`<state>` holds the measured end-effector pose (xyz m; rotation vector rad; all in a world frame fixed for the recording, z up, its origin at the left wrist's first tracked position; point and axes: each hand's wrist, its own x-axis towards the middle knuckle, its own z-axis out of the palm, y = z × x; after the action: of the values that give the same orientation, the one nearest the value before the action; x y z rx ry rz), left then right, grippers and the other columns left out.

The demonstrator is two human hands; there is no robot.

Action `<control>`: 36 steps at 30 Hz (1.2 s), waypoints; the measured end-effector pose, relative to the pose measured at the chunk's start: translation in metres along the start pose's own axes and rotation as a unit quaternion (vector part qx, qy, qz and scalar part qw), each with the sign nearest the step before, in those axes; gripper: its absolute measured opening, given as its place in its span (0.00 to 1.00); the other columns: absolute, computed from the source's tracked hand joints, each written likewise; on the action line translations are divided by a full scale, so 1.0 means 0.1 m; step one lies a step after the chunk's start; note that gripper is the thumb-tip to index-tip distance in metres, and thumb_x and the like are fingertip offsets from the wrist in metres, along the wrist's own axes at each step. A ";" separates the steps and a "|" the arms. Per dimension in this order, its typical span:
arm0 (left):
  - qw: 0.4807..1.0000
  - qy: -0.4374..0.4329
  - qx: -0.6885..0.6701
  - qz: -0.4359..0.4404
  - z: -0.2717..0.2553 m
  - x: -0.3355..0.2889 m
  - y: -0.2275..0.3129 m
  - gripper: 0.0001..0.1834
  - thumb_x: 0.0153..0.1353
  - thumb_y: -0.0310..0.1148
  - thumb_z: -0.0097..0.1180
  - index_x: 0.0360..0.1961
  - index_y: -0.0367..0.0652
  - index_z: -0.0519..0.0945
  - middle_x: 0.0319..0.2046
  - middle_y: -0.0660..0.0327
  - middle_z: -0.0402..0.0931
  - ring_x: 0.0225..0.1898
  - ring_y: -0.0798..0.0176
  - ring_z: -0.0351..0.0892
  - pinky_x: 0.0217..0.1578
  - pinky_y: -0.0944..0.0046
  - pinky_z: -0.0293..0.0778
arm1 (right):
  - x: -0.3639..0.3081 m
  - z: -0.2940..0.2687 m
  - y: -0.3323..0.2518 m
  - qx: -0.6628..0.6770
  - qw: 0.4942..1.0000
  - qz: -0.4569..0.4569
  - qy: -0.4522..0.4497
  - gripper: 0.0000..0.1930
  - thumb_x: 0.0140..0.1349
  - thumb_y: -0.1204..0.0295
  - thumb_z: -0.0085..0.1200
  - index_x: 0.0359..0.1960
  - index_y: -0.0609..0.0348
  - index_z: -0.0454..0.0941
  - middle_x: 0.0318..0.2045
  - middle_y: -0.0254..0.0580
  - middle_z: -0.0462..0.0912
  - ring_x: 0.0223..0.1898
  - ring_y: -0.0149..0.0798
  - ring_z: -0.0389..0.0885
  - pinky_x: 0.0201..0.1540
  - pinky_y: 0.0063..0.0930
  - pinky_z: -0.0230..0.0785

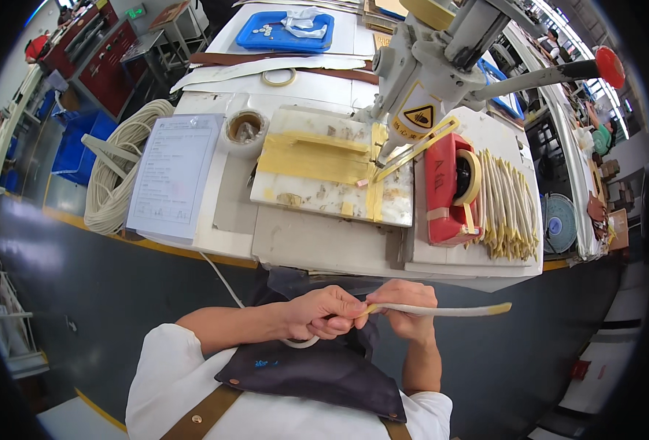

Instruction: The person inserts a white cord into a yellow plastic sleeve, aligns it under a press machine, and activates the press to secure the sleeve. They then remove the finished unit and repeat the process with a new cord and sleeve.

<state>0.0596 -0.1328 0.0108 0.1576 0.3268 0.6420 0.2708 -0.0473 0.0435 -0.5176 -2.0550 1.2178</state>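
Note:
In front of my dark apron, both hands grip a white cord. My left hand is closed round it, thumb against a yellow taped spot between the two hands. Right beside it, my right hand is closed on the same cord, fingers bent around it. From there the cord sticks out to the right and ends in a yellow taped tip. A loop of white cord hangs below my left hand, and a thin white length runs up toward the table edge. My fingers hide part of the taped spot.
A hand press with a red-knobbed lever stands over a white board with yellow tape. To its right are a red tape dispenser and a pile of tape-ended cord pieces. A cord coil and paper sheet lie left.

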 end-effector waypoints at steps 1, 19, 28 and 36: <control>1.000 -0.010 -0.006 -0.004 -0.01 0.00 -0.02 0.19 0.76 0.40 0.54 0.37 0.32 0.82 0.16 0.69 0.68 0.10 0.81 0.54 0.11 0.77 0.50 | -0.02 0.01 0.04 0.024 1.000 0.001 -0.003 0.13 0.48 0.86 0.67 0.37 0.63 0.88 0.32 0.44 0.90 0.34 0.44 0.90 0.37 0.30 0.82; 0.229 0.206 0.785 0.537 0.20 -0.11 0.08 0.18 0.53 0.24 0.71 0.47 0.32 0.85 0.33 0.59 0.86 0.23 0.69 0.81 0.21 0.71 0.74 | -0.34 0.37 0.01 0.381 0.898 0.154 0.157 0.19 0.64 0.75 0.62 0.53 0.76 0.79 0.42 0.53 0.82 0.38 0.44 0.87 0.44 0.37 0.83; 0.131 0.140 0.805 0.561 0.12 -0.16 0.18 0.14 0.51 0.24 0.67 0.41 0.34 0.87 0.34 0.56 0.84 0.23 0.67 0.78 0.21 0.72 0.72 | -0.26 0.41 -0.08 0.442 0.841 0.276 0.146 0.21 0.68 0.65 0.58 0.48 0.78 0.82 0.34 0.56 0.88 0.33 0.45 0.89 0.41 0.36 0.85; 0.113 0.130 0.806 0.566 0.07 -0.18 0.20 0.14 0.51 0.26 0.70 0.40 0.34 0.87 0.35 0.56 0.84 0.24 0.68 0.76 0.20 0.72 0.68 | -0.23 0.30 -0.16 0.435 0.824 0.341 0.124 0.14 0.69 0.72 0.58 0.45 0.76 0.84 0.38 0.59 0.89 0.32 0.42 0.90 0.39 0.33 0.86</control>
<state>0.0376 -0.1282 0.0261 2.8325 1.2184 1.5544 0.2643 -0.0874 0.0392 -0.9060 -0.8922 2.1741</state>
